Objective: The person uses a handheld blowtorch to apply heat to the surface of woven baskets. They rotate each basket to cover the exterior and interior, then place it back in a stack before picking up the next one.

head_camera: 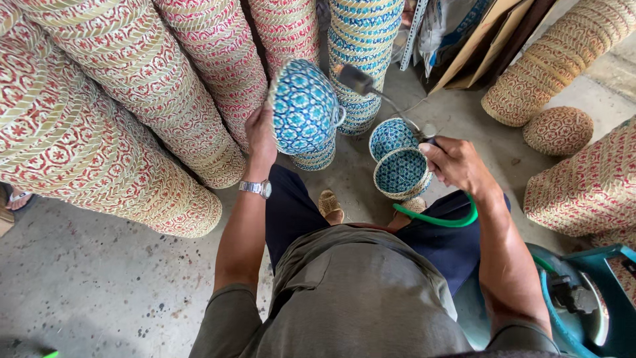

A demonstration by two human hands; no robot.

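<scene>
Head view: the left hand (260,136) is closed on a blue woven basket (305,106), held up at chest height. The right hand (457,164) is clenched around a torch (391,106) with a green hose (440,219), its nozzle just beside the basket, above two blue baskets (397,159) on the floor (99,278).

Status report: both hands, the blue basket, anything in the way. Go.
Left hand holds blue woven basket up, bottom toward camera. Right hand grips torch wand with green hose, nozzle beside basket. Two blue baskets on floor below.
</scene>
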